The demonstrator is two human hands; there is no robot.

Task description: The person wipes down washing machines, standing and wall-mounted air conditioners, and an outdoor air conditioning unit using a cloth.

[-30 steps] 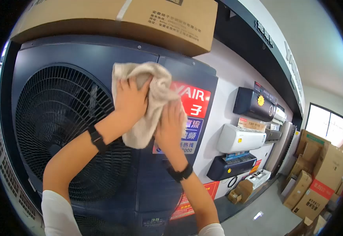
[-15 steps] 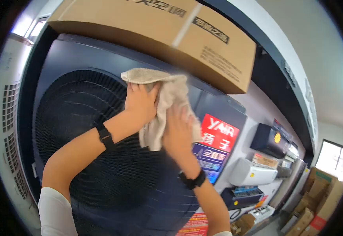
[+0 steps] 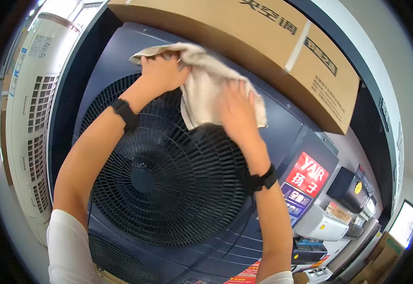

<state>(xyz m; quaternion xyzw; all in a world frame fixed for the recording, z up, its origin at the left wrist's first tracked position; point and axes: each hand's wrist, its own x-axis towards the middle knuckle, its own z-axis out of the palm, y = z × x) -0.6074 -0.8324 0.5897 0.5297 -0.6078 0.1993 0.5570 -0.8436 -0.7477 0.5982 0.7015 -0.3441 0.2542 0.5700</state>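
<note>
A beige cloth (image 3: 206,87) is spread against the dark blue-grey front of an outdoor air-conditioner unit (image 3: 106,59), above its round black fan grille (image 3: 187,189). My left hand (image 3: 164,75) has its fingers curled onto the cloth's upper left part. To the right, my right hand (image 3: 238,111) lies flat on the cloth with fingers stretched out, slightly blurred. Both wrists wear black bands. A red YAIR label (image 3: 307,174) is on the unit's right side.
A long cardboard box (image 3: 263,40) rests on top of the unit, just above the cloth. At left stands a white unit with vents (image 3: 38,104). Along the right wall are several air conditioners, including a white one (image 3: 322,225), and cardboard boxes (image 3: 381,255).
The view has shifted, so the unit sits lower and further right. Both hands and the cloth have moved up the unit's front, and the cloth is stretched wider toward its top edge.
</note>
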